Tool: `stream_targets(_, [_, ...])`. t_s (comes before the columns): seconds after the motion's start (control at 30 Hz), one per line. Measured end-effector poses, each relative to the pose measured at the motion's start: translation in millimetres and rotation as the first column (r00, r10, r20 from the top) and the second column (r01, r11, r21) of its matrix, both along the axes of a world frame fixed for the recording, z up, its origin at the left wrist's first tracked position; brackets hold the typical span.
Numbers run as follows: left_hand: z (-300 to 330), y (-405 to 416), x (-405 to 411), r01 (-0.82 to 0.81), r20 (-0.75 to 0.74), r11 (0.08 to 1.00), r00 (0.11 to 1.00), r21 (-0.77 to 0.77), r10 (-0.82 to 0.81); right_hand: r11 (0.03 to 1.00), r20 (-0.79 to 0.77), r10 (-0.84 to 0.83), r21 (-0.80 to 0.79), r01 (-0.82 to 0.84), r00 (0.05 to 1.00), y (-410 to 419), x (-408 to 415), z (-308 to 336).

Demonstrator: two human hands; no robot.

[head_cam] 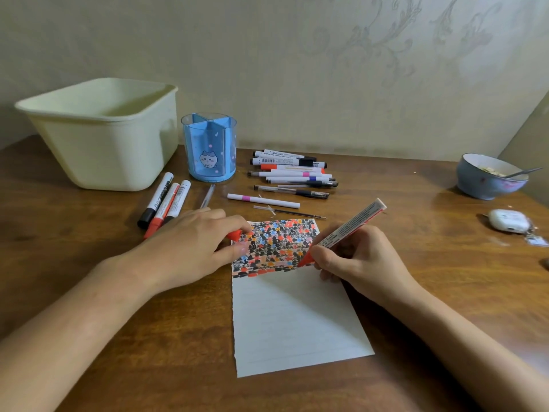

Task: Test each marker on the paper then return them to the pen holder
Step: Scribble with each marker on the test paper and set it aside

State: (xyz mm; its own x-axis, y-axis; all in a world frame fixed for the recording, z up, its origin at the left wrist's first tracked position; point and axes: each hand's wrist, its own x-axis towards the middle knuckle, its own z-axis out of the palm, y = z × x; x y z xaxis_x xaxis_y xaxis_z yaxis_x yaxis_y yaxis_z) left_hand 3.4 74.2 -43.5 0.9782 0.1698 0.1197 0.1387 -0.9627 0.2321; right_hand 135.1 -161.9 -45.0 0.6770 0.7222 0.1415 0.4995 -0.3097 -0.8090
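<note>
On the brown wooden table (89, 292), seen from the head camera, a white lined sheet of paper (297, 322) lies right in the middle, and its top part is already packed with black, red, orange and blue scribble marks.

The right hand (359, 260) pinches a white-barrelled red marker (344, 230) like you'd hold a pen, fingers curled round the lower barrel, red tip touching the paper at the bottom edge of the scribbles. The left hand (190, 248) rests on the paper's top left corner, and its fingertips seem to pinch the small red marker cap (234, 234).

So the step in hand looks like the test stroke for this red one. The blue translucent pen holder with the cartoon cat (211, 147) stands empty at the back, beside a cream plastic tub (101, 135). Three chunky markers (163, 200) lie just left of the holder, and a pile of thin white markers and pens (292, 171) lies to its right, so I'd say nothing's been returned yet.

Next move, my guess: lift the tip, push the cap back on straight, then reach across and drop the marker upright into one compartment of the holder.
</note>
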Motion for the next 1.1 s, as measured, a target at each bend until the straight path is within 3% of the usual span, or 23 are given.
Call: stream_targets(1.1, [1.5,-2.3,0.0,0.002,0.007,1.000,1.000,0.015,-0.003,0.998,0.100,0.046,0.039,-0.050,0.994,0.5,-6.0,2.9])
